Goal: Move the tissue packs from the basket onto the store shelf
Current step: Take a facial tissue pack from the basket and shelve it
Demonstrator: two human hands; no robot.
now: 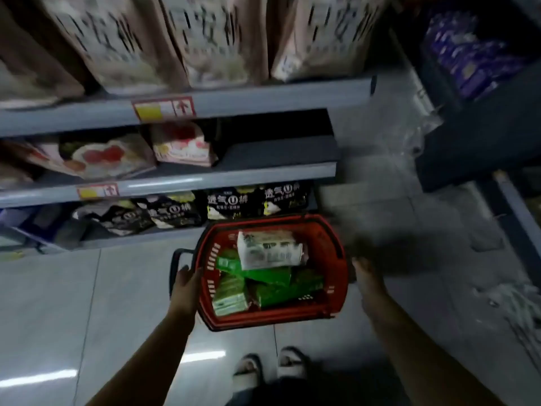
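Note:
A red basket (336,288) sits low in front of the shelves, over the grey floor. Inside it lie several tissue packs: a white and green pack (269,250) on top, green packs (263,275) under it. My left hand (187,285) grips the basket's left rim, thumb over the edge, beside the folded-down black handle (175,259). My right hand (366,278) is at the basket's right side with straight fingers, blurred, touching it or just off it. The store shelf (263,171) stands right behind the basket.
The middle shelf holds pink packs (181,145) on its left and has a bare stretch (281,153) on its right. Black packs (228,203) fill the bottom shelf, large beige packs (216,39) the top. Another rack (480,68) stands to the right. My feet (269,367) are below the basket.

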